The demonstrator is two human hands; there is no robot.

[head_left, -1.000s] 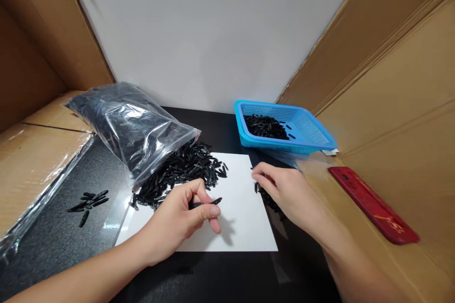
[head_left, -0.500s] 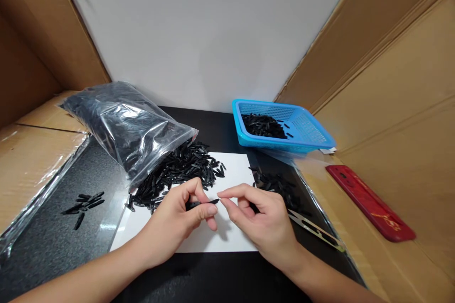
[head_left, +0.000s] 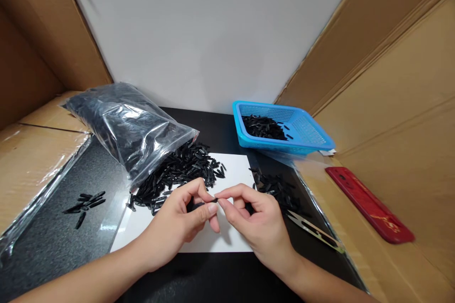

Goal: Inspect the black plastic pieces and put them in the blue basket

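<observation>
My left hand (head_left: 185, 215) is closed, with a thin black sliver (head_left: 214, 200) sticking out between thumb and fingers. At the sliver's tip, the thumb and forefinger of my right hand (head_left: 254, 220) pinch together. Something dark shows in the curl of each palm, too hidden to make out. Both hands are over a white sheet (head_left: 232, 241). Behind my left hand, a pile of similar black slivers (head_left: 185, 165) spreads over the sheet. To the right of my right hand lies another loose heap of dark slivers (head_left: 275, 184).
A clear plastic bag (head_left: 124, 123) full of black pieces slumps behind the pile. A blue basket (head_left: 309, 128) with black slivers stands at back right. Several slivers (head_left: 85, 203) lie at left. A metal tool (head_left: 316, 232) and a red case (head_left: 369, 206) are at right.
My right fingertips have moved slightly left and closed onto the tip of the sliver. My left hand has barely moved.
</observation>
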